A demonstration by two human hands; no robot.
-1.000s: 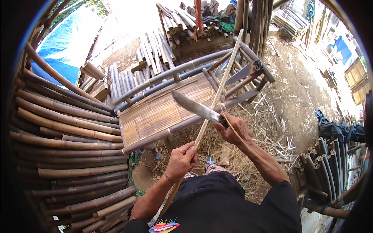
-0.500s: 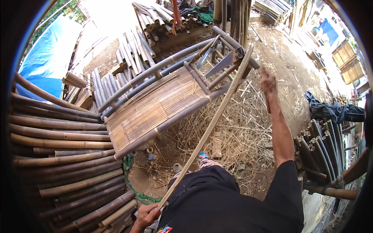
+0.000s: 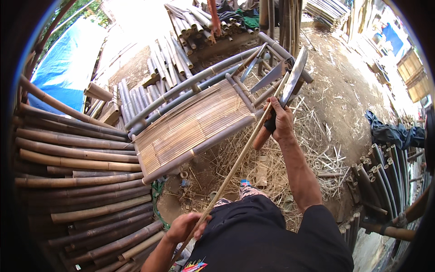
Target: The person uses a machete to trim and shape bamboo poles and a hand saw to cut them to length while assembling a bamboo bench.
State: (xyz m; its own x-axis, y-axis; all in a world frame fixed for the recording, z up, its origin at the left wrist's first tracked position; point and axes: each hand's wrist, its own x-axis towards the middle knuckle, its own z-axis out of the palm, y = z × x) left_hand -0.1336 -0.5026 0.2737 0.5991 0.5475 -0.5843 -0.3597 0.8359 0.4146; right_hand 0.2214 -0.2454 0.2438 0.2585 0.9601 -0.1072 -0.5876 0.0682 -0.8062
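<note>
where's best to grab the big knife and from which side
Probably by its handle, from the person's right, where the right hand already grips. The blade points up and away from the body, leaving the handle's end nearer the person, while the bamboo strip runs close along the left.

Pretty messy open yard — bare dirt floor (image 3: 335, 77), pale shavings (image 3: 315, 147) scattered all over right beside the bamboo counter (image 3: 195, 122). Big stack of brown bamboo poles (image 3: 81, 162) just left of the counter, a blue tarp (image 3: 63, 68) beyond its left end, shorter cut poles (image 3: 170, 56) behind it, dark tubes (image 3: 383, 177) bunched off to its right. Daylight's harsh — ground past the counter's partly blown out.
</note>
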